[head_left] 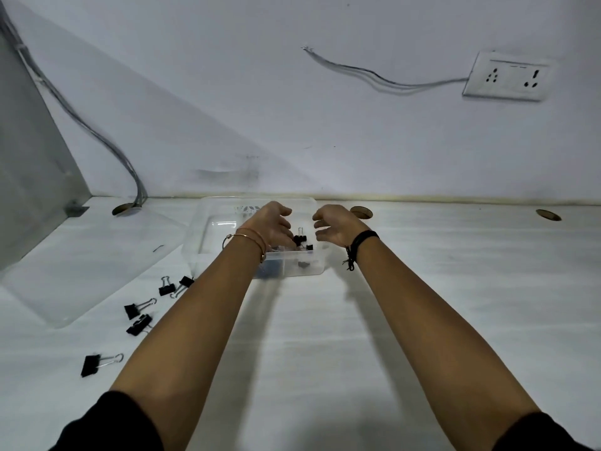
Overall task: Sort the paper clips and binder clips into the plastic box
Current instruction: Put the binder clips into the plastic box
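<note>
Spanning the view, the table (pixel 422 288) carries the plastic box (pixel 208 242), both hands over it. Left hand (pixel 273 227) pinches a binder clip (pixel 298 238) for dropping; right hand (pixel 335 226) hovers loosely curled, empty. Five binder clips (pixel 136 309) wait left of the box.

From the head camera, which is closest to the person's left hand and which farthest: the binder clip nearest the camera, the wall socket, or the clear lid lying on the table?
Measured from the left hand, over the plastic box:
1. Clear lid, flat on the table to the left of the box.
2. Binder clip nearest the camera, lower left, on the table.
3. Wall socket, up on the wall, far right.
</note>
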